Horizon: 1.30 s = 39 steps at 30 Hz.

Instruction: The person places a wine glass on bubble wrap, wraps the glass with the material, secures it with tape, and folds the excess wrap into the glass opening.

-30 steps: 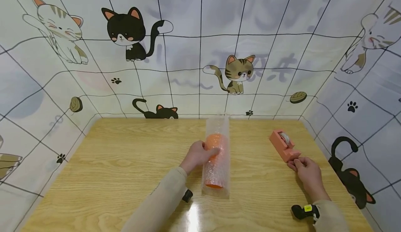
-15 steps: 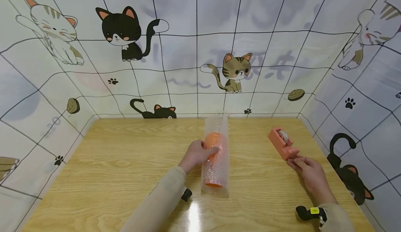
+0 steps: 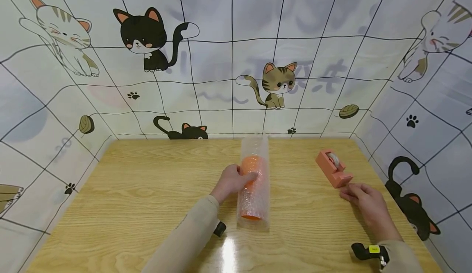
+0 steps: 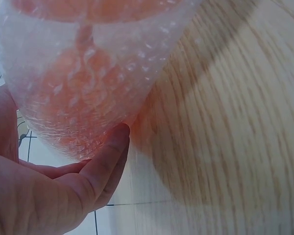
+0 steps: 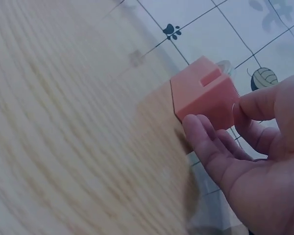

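fingers of our left hand grip the bubble-wrapped orange cylinder, lying twelve-to-six on the table; toward three o'clock sits the pink tape dispenser, our right hand at its five-o'clock end, pinching what we cannot tell.

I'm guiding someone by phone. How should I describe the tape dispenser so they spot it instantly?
On the wooden table, go right, to just beyond the person's right hand. The tape dispenser is a blocky salmon-pink holder with a pale roll near its far end, unlike the orange, bubble-wrapped cylinder under the left hand.
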Motion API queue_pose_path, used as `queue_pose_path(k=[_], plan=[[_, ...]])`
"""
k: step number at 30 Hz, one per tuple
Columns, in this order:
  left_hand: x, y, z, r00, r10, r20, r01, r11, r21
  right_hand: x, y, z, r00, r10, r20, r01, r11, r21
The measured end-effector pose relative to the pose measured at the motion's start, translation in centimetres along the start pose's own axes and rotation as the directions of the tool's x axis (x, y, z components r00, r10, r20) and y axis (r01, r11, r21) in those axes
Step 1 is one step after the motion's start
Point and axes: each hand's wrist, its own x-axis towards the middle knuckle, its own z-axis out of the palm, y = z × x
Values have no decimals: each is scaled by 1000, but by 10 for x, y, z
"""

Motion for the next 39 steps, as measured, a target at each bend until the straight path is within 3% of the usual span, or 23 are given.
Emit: queue_pose_path(k=[4,11,23,39], plan=[[0,-1,0,1000,2,3,-1,1000,-4,-3,-7,1,1000,11,-14,-12,996,-91],[-1,-1,-1,1000,1,6,-1,1000,-11,-10,-23,5,999,-36,13,38,975,-219],[-1,-1,0,1000,-3,0,3,1000,-15,-22,-49,19,981,-165,104,183,963,-199],[-4,-1,-1,1000,2,8,-1,1000,-25,-25,-63,33,944,-260,205,291,946,-139]])
